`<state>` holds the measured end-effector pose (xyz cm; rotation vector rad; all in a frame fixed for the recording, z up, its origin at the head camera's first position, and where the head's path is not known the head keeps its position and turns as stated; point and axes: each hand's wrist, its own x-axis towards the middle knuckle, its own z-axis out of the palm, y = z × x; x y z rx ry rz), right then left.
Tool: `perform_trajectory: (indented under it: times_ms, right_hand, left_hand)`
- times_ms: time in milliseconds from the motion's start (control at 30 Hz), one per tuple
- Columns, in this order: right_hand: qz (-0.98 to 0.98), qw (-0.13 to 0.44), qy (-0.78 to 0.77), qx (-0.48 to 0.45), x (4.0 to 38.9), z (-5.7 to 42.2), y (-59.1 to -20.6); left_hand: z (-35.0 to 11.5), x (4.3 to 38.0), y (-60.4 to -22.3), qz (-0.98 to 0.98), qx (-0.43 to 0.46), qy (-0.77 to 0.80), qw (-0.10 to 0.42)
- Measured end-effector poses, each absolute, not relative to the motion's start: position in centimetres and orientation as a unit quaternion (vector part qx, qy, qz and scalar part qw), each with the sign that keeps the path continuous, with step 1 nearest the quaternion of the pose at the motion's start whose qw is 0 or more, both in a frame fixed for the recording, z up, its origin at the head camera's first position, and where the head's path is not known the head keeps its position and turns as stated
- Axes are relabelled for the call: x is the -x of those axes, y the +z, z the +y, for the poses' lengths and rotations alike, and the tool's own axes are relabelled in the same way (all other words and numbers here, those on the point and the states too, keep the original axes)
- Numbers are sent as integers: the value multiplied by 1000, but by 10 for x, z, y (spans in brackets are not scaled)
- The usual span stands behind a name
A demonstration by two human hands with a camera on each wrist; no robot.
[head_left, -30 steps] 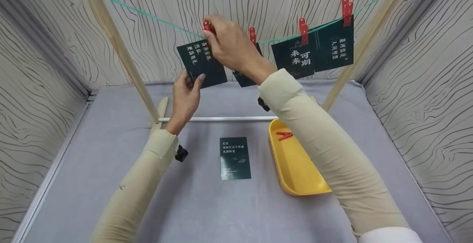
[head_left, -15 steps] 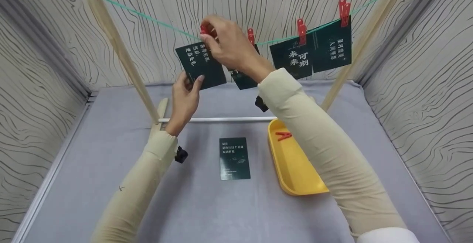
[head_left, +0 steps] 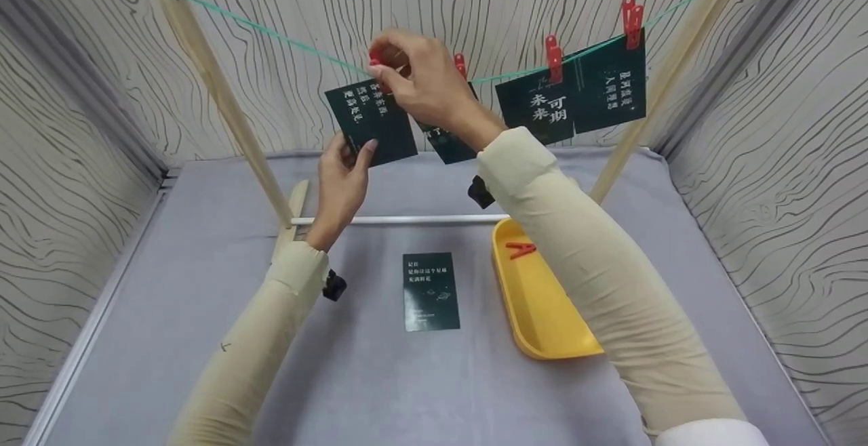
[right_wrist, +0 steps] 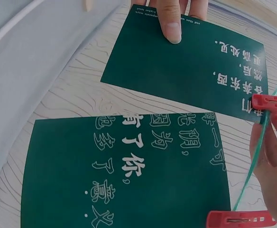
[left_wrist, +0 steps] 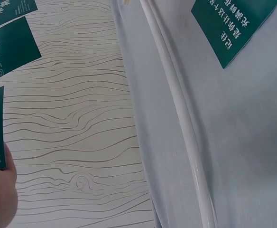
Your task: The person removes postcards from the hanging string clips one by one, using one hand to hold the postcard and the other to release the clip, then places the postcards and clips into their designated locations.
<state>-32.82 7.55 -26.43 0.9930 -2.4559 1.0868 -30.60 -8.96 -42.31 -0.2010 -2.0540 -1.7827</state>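
Observation:
My left hand (head_left: 344,181) pinches a dark green card (head_left: 380,131) by its lower left side, thumb on the printed face. The card hangs tilted at the green string (head_left: 271,31). Above its top edge, my right hand (head_left: 430,83) pinches a red clothespin (right_wrist: 267,101) between thumb and fingers. In the right wrist view, the clothespin's tip overlaps the card's corner and the string. Part of the clothespin is hidden behind the fingers. Close beside, a second green card (right_wrist: 124,171) hangs from another red clothespin (right_wrist: 240,219), partly covered by my right hand in the head view.
Two more green cards (head_left: 610,90) hang at the right on red clothespins (head_left: 554,58). Wooden posts (head_left: 210,80) hold the string, with a white rod (head_left: 407,219) between them. A loose card (head_left: 431,297) lies on the grey cloth. A yellow tray (head_left: 542,303) contains a red clothespin (head_left: 521,250).
My right hand and the clothespin have dipped slightly toward the card's top edge. The hung cards and string shifted a little; my left hand keeps its hold on the card.

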Motion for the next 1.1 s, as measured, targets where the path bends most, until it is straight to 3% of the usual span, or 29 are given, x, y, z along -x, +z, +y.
perform_trajectory:
  times_ms: [1100]
  right_hand:
    - [-829, 171, 434, -308, 328, 75, -259]
  left_hand:
    - [-92, 302, -420, -749, 88, -626, 199]
